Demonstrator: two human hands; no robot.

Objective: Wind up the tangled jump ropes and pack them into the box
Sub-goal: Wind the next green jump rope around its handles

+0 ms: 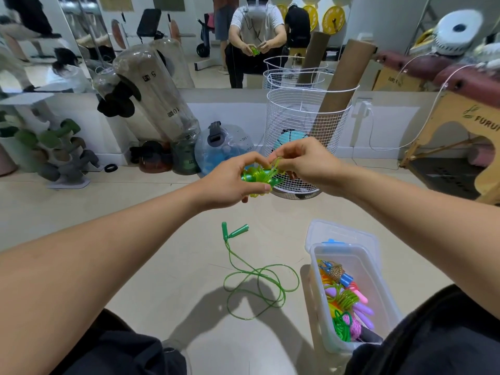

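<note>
1. Our left hand [230,182] grips a wound green jump rope [259,178]; our right hand [303,161] pinches its loops.
2. A loose green rope [259,282] sprawls on bare floor [162,253] between our knees, just beside the box [351,293].
3. The box's rim stands open, with coiled ropes inside.
4. A wooden bench [465,117] reads "FURU"; weights [157,98] read "5" and "10".

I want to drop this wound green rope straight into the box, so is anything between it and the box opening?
Nothing visible blocks it. Both hands, left and right, hold the green rope bundle in the air. The box stands open on the floor, lower right, partly filled with wound ropes.
</note>
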